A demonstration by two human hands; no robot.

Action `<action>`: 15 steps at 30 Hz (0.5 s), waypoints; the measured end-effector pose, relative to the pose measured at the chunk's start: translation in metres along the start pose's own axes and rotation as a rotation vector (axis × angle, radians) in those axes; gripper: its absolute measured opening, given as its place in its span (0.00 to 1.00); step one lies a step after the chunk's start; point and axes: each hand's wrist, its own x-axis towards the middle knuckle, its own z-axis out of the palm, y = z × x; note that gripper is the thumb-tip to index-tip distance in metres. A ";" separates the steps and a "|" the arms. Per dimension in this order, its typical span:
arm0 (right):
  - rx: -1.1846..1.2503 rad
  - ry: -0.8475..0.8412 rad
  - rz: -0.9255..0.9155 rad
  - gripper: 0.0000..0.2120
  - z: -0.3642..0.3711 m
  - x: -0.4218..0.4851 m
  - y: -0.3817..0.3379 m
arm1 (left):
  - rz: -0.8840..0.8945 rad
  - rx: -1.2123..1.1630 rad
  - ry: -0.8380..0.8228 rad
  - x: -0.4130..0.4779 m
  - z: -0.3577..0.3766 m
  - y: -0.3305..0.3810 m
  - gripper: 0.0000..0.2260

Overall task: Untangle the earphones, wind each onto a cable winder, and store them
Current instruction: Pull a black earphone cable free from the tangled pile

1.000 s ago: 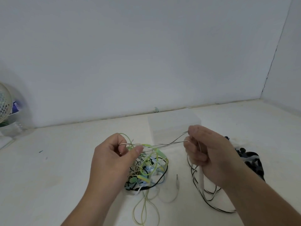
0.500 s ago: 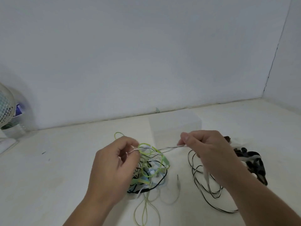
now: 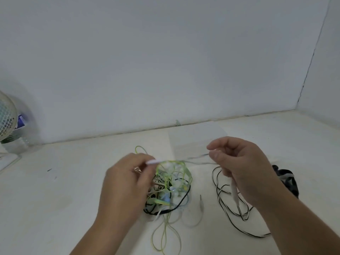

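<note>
Head view: we see a clear box (image 3: 196, 138) at the far middle of the tabletop (image 3: 73, 181); we cannot tell what is in it. Since half a second ago the right hand (image 3: 242, 168) has lifted a little. The left hand (image 3: 127, 184) has gone blurry, and a white stem (image 3: 152, 161) now pokes out of its fingertips to the right. Left hand pinches that stem. Right hand pinches a thin strand (image 3: 197, 161) between thumb and forefinger, lower fingers curled round a white cable piece (image 3: 234, 192) hanging down. Strand runs between the hands, above the earphone tangle (image 3: 171, 188), which lies on the tabletop just right of the left hand. Black-and-white cable (image 3: 223, 201) lies loose under the right hand, black pile (image 3: 287, 181) further right.
</note>
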 end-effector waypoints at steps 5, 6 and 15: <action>-0.414 0.014 -0.004 0.06 -0.003 0.001 -0.003 | -0.023 0.019 0.413 0.025 -0.021 -0.001 0.07; -0.423 0.010 0.015 0.08 -0.004 0.001 -0.004 | -0.114 -0.074 0.448 0.032 -0.025 -0.004 0.08; -0.455 0.411 -0.012 0.19 -0.016 0.010 -0.002 | -0.712 -1.028 0.456 0.068 -0.044 -0.028 0.11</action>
